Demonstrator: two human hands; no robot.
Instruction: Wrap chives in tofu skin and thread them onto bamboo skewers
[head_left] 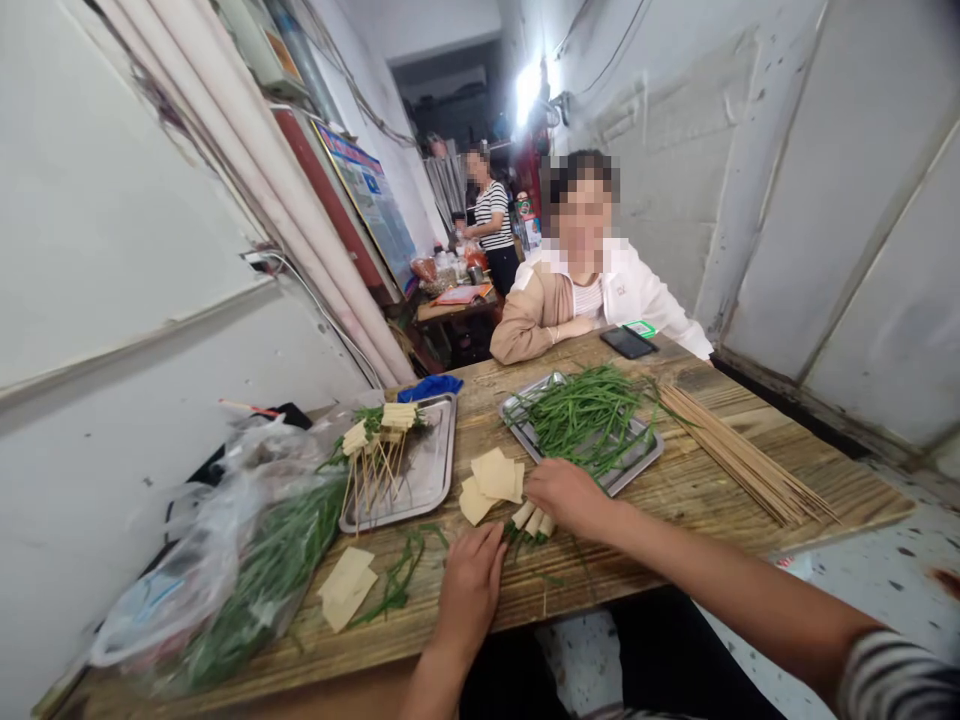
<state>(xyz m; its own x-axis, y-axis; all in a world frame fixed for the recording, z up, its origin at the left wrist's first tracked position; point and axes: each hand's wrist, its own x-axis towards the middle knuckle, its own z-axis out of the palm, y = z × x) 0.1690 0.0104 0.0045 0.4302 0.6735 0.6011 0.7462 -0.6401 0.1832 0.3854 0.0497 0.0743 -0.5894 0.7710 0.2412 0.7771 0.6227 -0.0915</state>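
Several rolled pale tofu sheets (535, 521) with green chive ends lie side by side on the wooden table (480, 385) in front of me. My left hand (472, 580) rests at their left end, fingers stretched out and close together. Bent over their upper side is my right hand (568, 497), its fingers closed; what they grip is hidden. Flat square tofu sheets (493, 477) are piled just beyond the rolls, close to my right fingertips. More flat tofu sheets (347, 588) and loose chives (403, 580) lie to the left of my left hand.
Cut chives (581, 412) heap on a metal tray (636, 462). Another tray (437, 480) bears skewered rolls (380, 430). Bamboo skewers (739, 450) lie at right, a plastic bag of greens (277, 560) at left. A person (592, 290) sits opposite, near a phone (628, 342); another person (491, 220) stands behind.
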